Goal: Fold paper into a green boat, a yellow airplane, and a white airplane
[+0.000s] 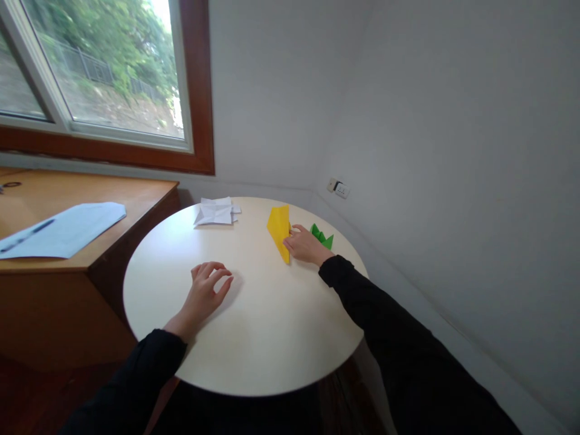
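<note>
A folded yellow paper lies on the far right part of the round white table. My right hand rests on its near right edge, fingers pressing the paper down. Just behind that hand sits a small green folded paper piece. My left hand lies on the bare tabletop nearer to me, fingers curled loosely, holding nothing. A white folded paper rests at the table's far edge, away from both hands.
A wooden desk stands to the left, bearing a light blue sheet with a pen. A window is above it. White walls close in at the right, with a socket low down.
</note>
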Demonstrator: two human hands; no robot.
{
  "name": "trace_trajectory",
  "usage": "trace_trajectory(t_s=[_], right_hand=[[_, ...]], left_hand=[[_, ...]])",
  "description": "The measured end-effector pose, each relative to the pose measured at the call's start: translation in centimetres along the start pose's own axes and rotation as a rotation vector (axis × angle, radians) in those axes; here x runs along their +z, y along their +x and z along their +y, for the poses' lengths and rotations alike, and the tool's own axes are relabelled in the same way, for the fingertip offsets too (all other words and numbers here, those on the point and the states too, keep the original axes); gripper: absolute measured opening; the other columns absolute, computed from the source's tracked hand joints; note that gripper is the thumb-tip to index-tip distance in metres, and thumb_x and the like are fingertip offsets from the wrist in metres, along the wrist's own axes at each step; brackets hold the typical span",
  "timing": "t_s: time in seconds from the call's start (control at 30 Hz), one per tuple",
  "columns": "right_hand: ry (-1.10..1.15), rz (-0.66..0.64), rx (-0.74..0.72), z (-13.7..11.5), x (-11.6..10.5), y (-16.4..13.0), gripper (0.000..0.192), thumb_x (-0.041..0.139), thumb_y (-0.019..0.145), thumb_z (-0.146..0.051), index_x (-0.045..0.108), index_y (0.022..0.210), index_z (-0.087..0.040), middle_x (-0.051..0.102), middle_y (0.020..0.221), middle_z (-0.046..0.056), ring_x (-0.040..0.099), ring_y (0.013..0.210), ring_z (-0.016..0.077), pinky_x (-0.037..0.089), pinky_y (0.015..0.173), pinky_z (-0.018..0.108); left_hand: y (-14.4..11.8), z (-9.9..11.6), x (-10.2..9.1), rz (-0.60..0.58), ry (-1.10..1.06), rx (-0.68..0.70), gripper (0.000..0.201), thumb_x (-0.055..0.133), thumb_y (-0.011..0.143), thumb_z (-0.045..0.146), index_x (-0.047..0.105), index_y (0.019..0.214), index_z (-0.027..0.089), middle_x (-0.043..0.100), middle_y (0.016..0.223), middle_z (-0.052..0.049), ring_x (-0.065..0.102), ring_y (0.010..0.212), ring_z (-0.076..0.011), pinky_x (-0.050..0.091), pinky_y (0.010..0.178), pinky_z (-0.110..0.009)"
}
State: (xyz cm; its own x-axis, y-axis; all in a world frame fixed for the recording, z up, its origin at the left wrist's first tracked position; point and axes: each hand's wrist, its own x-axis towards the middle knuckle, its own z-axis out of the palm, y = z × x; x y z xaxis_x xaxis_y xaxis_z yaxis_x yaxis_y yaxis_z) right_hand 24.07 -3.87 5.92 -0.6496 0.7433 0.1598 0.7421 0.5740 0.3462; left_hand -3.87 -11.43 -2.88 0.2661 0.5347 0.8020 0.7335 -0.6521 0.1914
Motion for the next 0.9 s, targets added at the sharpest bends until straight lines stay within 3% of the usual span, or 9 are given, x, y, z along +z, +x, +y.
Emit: trace_trajectory(t_s=[0.1,0.27,0.7,0.9], right_hand=[[-0.047,-0.093,-0.046,2.3,0.0,-0.5,0.033,0.040,0.088,-0.019,0.070,0.074,-0.015,0.071,0.081,0.010,0.059,0.099,0.0205,0.013,0.105,0.039],[-0.071,-0.169,-0.018,3.1,0.7,-0.2,0.039,0.034,0.090,-0.022,0.072,0.079,-0.016,0.071,0.091,0.011,0.044,0.123,0.0228,-0.002,0.108,0.048],[0.007,-0.300,0.108,3.2,2.9,-1.0,0.034,0.039,0.088,-0.021,0.070,0.079,-0.011,0.070,0.097,0.014,0.041,0.124,0.0272,-0.004,0.108,0.046],[0.100,-0.321,0.196,3.2,3.9,-1.5,0.033,0.038,0.087,-0.024,0.070,0.090,-0.018,0.069,0.103,0.011,0.041,0.123,0.0306,-0.003,0.107,0.053]], left_hand=[[-0.1,-0.2,0.1,-0.007,0.029,-0.017,0.009,0.051,0.084,0.020,0.059,0.079,0.020,0.059,0.083,-0.005,0.056,0.079,-0.0199,0.035,0.079,-0.038],[-0.2,-0.5,0.3,-0.012,0.066,-0.039,0.011,0.051,0.083,0.019,0.059,0.076,0.020,0.060,0.084,-0.005,0.057,0.079,-0.0208,0.034,0.078,-0.038],[-0.1,-0.4,0.3,-0.021,0.080,-0.080,0.013,0.049,0.082,0.020,0.060,0.075,0.020,0.060,0.082,-0.005,0.058,0.079,-0.0213,0.032,0.079,-0.040],[-0.1,-0.4,0.3,-0.028,0.084,-0.086,0.013,0.048,0.082,0.019,0.059,0.075,0.020,0.060,0.083,-0.005,0.058,0.079,-0.0212,0.032,0.080,-0.041]])
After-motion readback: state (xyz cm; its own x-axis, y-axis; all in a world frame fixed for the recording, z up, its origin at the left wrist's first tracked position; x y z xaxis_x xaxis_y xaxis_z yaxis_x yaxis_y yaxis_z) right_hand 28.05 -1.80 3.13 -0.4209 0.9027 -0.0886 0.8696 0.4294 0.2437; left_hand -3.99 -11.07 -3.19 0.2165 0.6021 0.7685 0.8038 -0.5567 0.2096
